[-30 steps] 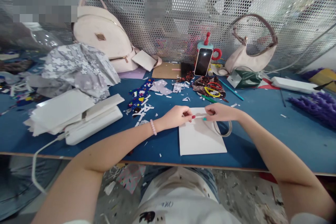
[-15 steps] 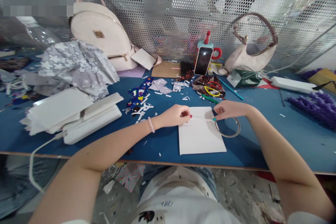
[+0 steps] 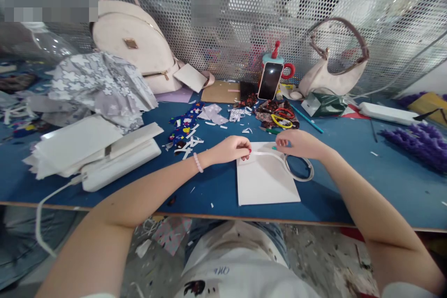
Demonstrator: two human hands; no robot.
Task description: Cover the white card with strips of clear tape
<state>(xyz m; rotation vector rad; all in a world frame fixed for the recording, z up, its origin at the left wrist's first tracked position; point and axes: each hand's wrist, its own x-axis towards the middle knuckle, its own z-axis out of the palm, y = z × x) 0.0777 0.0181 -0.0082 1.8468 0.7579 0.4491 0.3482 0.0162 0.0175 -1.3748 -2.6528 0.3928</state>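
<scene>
A white sheet of card [image 3: 265, 181] lies on the blue table [image 3: 366, 186] right in front of me. My left hand [image 3: 230, 149] pinches the free end of a white tape strip [image 3: 268, 155] at the sheet's upper left corner. My right hand [image 3: 296, 143] is closed over the tape roll [image 3: 299, 168], which rests at the sheet's right edge. The strip runs between both hands across the top of the sheet.
Paper scraps [image 3: 188, 132] and scissors [image 3: 282, 118] lie behind the sheet. A phone [image 3: 269, 81] leans on a stand. Two bags [image 3: 134, 39] stand against the mesh wall. A white stack [image 3: 91, 149] and patterned paper [image 3: 101, 86] sit left, purple material [image 3: 419, 142] right.
My right hand drew away from the left, pulling the tape out longer across the top of the sheet, and the roll shifted along the sheet's right edge. The left hand stayed put.
</scene>
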